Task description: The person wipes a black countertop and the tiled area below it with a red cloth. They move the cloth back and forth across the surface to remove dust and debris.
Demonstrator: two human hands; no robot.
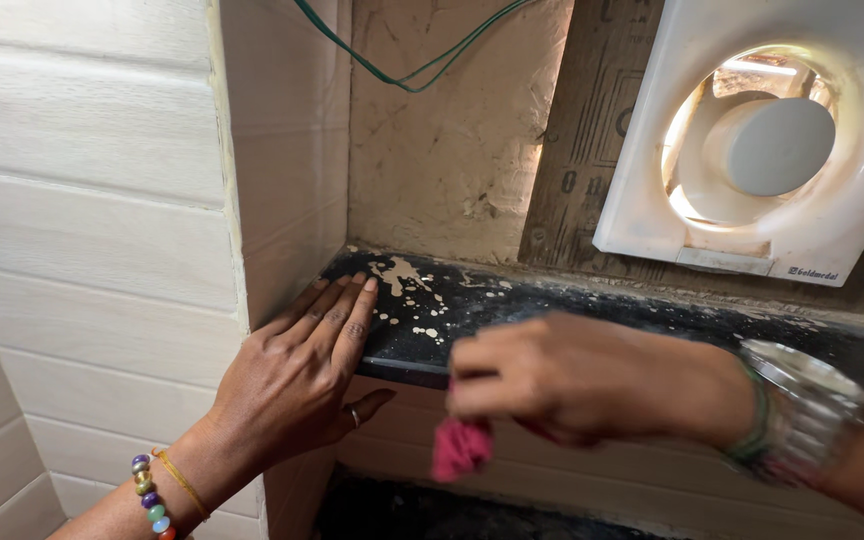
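My left hand [297,375] lies flat with fingers together against the corner where the pale wall panel [282,180] meets a dark stone ledge [512,310]; its fingertips rest on the ledge's left end. It wears a ring, a bead bracelet and a thin bangle. My right hand [582,380], blurred, hovers in front of the ledge's front edge with fingers closed on a small pink-red cloth [460,448] that hangs below it. A metal watch is on that wrist. White paint splatter [399,275] marks the ledge near my left fingertips.
A white exhaust fan [762,140] leans in the recess above the ledge on the right, on a brown board [582,130]. A green wire [402,75] loops across the rough plaster wall. White horizontal panels [82,200] cover the wall at left. A dark surface [422,515] lies below.
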